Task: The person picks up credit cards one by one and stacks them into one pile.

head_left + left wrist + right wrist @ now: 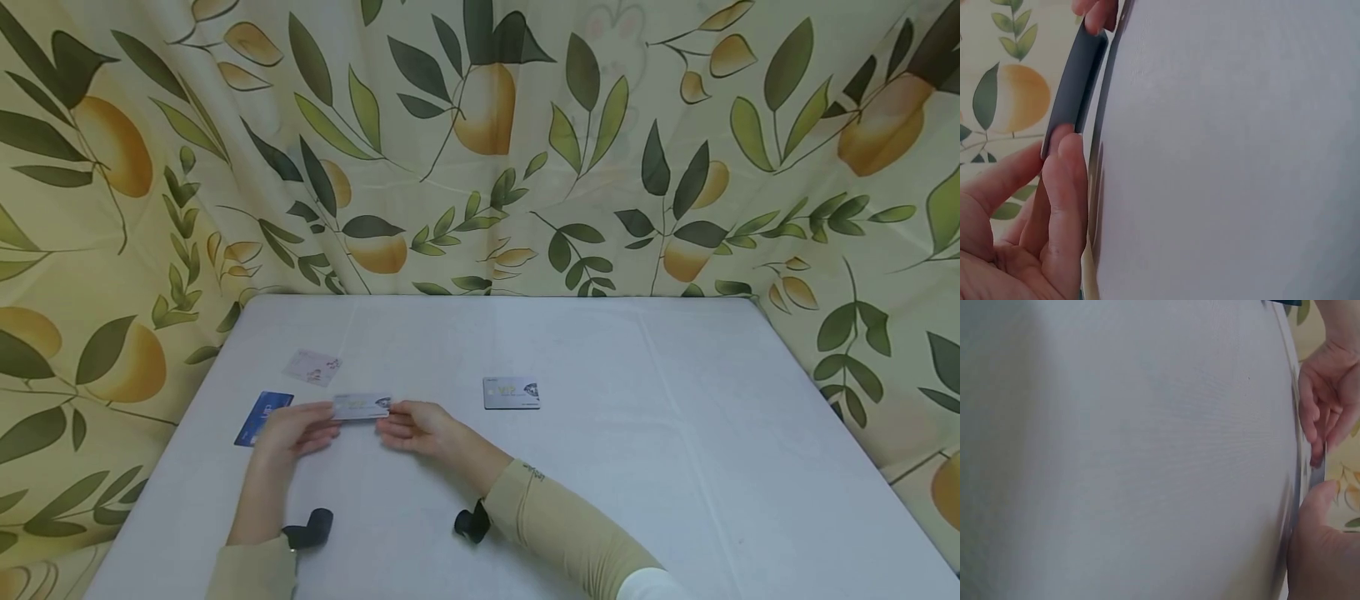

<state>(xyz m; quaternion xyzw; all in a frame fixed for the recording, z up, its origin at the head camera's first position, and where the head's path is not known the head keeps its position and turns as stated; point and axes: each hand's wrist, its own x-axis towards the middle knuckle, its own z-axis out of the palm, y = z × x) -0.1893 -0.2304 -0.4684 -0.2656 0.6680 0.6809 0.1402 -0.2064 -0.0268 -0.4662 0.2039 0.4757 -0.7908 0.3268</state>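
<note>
A silver card is held up by its two short ends, between both hands. My left hand pinches its left end between thumb and fingers, and my right hand pinches its right end. In the left wrist view the card shows its dark side, slightly bowed and tilted. The right wrist view catches only a narrow part of the card between the fingers. Partly covered by the left hand lies a blue card. Just behind it is a pale pinkish card.
A second silver card, lettered VIP, lies flat to the right of the hands. All of this is on a white-covered table. A curtain printed with fruit and leaves hangs along the table's back edge and sides.
</note>
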